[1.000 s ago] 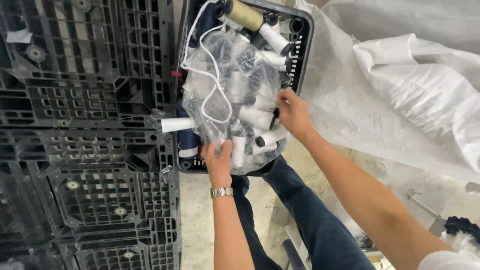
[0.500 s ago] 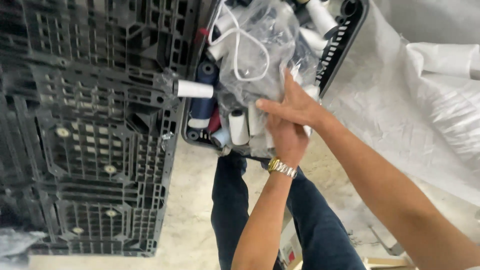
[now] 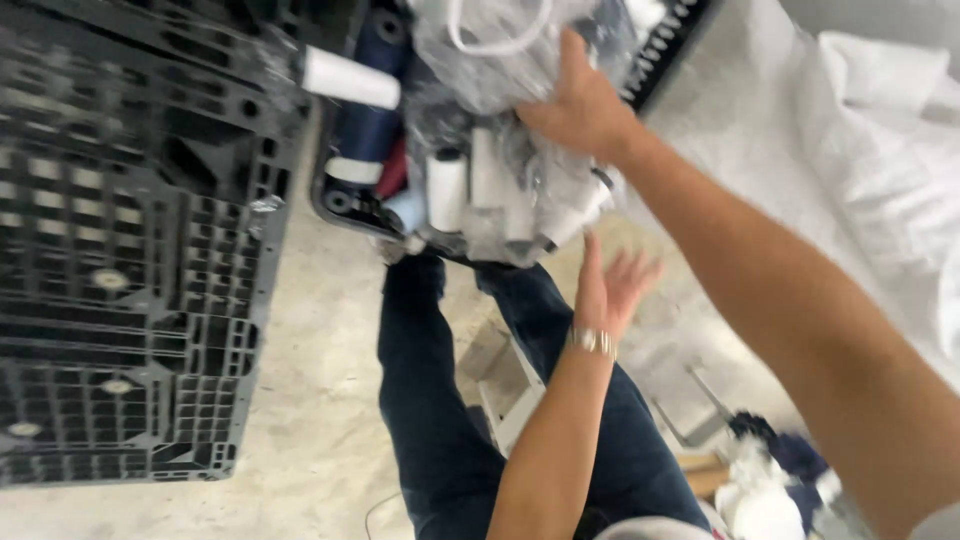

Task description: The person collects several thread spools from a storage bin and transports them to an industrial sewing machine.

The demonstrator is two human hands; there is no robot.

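Since half a second ago, left hand has dropped away from the spools; it now hangs below the crate, fingers spread, holding nothing. Right hand lies flat, fingers extended, pressing on the clear plastic bag of white spools in the crate, beside the black pallet.

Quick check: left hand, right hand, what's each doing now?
Left hand: open, holding nothing, below the clear bag of spools.
Right hand: pressed on that bag.

Black plastic pallet left, pale concrete floor, white woven sacking right
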